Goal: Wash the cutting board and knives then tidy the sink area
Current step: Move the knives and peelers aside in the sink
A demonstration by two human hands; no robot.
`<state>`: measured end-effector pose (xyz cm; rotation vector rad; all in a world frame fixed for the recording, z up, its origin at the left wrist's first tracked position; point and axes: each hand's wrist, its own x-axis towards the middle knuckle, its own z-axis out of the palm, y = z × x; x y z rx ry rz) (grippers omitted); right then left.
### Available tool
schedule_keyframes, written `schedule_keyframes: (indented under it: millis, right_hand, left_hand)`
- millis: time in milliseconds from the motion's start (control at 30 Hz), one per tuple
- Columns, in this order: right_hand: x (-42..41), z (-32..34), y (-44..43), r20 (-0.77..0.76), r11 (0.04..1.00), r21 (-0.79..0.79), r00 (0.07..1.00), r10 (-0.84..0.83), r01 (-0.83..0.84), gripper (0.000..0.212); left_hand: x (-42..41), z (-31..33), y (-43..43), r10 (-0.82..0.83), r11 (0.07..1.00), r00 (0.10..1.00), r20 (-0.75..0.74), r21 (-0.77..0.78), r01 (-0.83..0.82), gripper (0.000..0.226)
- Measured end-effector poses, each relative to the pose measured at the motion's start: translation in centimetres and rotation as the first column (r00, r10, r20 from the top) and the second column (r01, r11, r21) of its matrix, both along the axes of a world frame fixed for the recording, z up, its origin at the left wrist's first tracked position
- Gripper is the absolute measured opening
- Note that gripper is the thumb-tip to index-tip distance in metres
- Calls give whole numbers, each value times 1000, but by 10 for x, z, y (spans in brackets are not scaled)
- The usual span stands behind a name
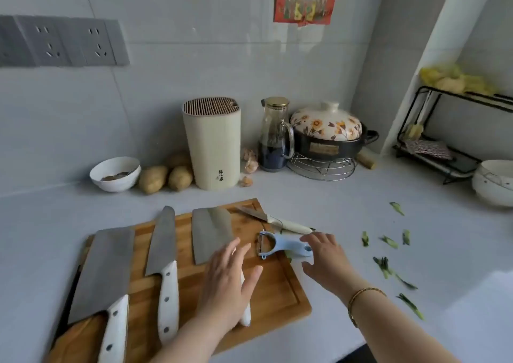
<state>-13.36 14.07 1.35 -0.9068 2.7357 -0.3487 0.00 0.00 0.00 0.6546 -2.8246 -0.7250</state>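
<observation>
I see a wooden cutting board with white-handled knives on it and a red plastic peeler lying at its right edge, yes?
Not quite. The head view shows the plastic peeler is light blue, not red. It does lie at the right edge of the wooden cutting board, with white-handled knives on it.

Our left forearm (188,340) and right forearm (388,323) run up from the bottom edge, converging. Left grip (230,282): palm down, fingers straight, slightly spread, holding nothing. Right grip (326,260) near it: palm down, fingers loosely curved, thumb splayed, empty too.
</observation>
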Motion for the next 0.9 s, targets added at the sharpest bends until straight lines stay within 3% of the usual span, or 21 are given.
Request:
schedule_keyframes:
  millis: [100, 267, 367, 433, 500, 567, 767, 900]
  right_hand:
    - [-14, -8, -11, -35, 993, 74, 995, 94, -91, 55]
    - [-32, -19, -31, -69, 978, 141, 984, 164, -153, 46]
    - [-40, -23, -37, -20, 983, 101, 987, 156, -154, 37]
    - [-47, -24, -39, 11, 997, 6, 997, 81, -82, 25]
    - [-55, -22, -44, 15, 997, -74, 1000, 1, 1, 10]
    - [-62, -19, -50, -8, 995, -101, 1000, -19, 18, 13]
    - [-79, -21, -62, 3, 997, -28, 998, 70, -70, 32]
    - [-85, -23, -65, -24, 996, 20, 996, 87, -87, 31]
  left_hand:
    - [-16, -4, -4, 79, 996, 994, 70, -45, -76, 133]
    - [-33, -11, -14, 142, 984, 985, 101, -126, -129, 141]
    - [-41, -11, -18, 154, 980, 979, 135, -147, -133, 141]
    - [-43, -9, -16, 149, 979, 980, 132, -160, -128, 127]
    - [-43, -10, -15, 144, 977, 985, 94, -169, -127, 87]
    - [-44, -8, -15, 153, 978, 983, 101, -161, -136, 55]
    - [-46, -15, -16, 141, 973, 985, 100, -200, -118, 44]
    - [-45, -17, -19, 99, 970, 991, 93, -233, -75, 30]
